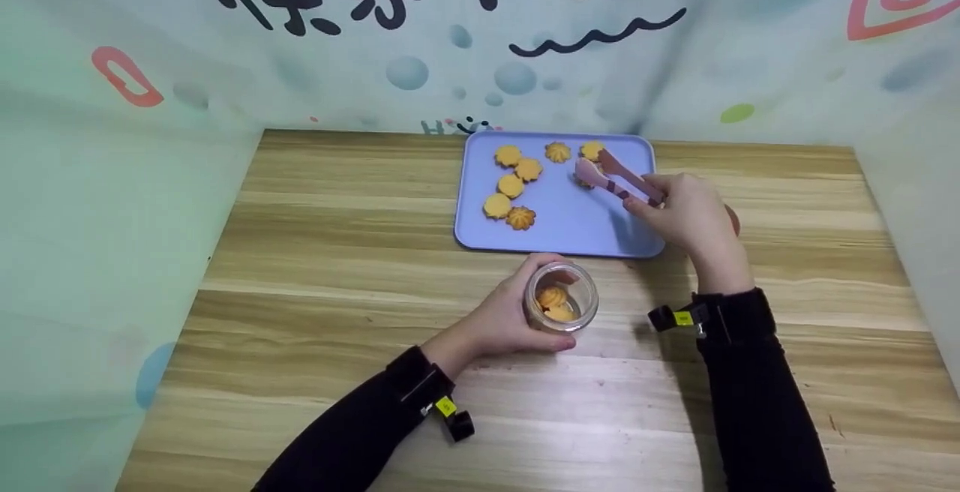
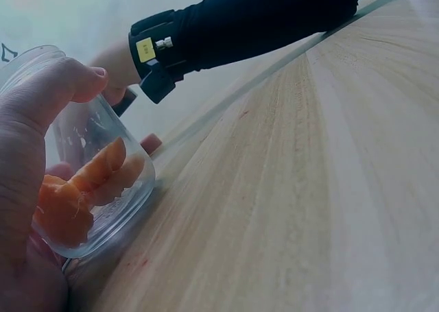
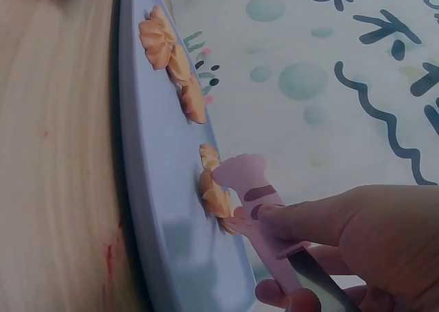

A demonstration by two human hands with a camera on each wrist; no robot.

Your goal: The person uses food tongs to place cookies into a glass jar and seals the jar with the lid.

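My left hand (image 1: 499, 319) is wrapped around a clear glass jar (image 1: 595, 301). A few cookies (image 2: 65, 209) lie at the bottom of the jar, seen through its wall in the left wrist view. My right hand (image 1: 694, 218) holds a pair of pink paw-shaped tongs (image 1: 600, 177) over the right part of a lavender tray (image 1: 570, 226). The tong tips are spread at the cookies (image 1: 592, 150) near the tray's back right. One cookie there is partly hidden by the tongs, and whether they pinch it I cannot tell.
Several more flower-shaped cookies (image 1: 511, 186) lie on the tray's left side, and a single cookie (image 1: 557, 152) is near its back edge. The wooden table (image 1: 337, 237) meets a printed cloth backdrop (image 1: 337, 87) just behind the tray.
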